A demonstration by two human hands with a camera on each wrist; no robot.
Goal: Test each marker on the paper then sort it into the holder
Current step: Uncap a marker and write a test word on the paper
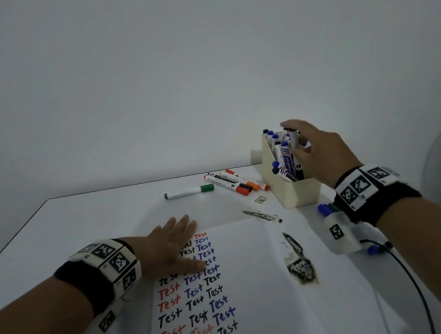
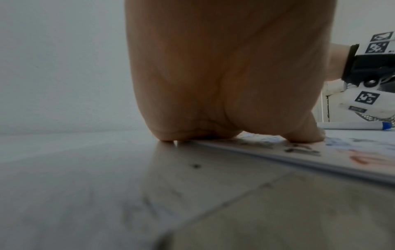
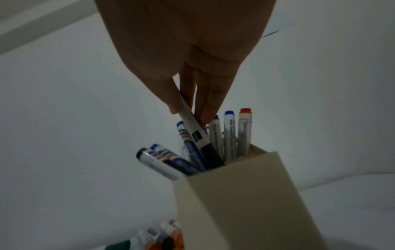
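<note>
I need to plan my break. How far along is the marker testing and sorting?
Well along. Done: the white paper sheet carries rows of "Test" marks, and the cream plastic holder is crowded with markers. In hand: the right hand pinches a black-capped marker into the holder; the left hand presses the paper flat. Left: the green marker and several orange-capped markers on the table.

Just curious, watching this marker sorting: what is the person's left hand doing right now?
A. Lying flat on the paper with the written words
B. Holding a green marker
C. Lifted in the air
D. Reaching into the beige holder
A: the left hand lies flat, fingers straight, on the test paper, while the right hand is at the beige holder.
</note>
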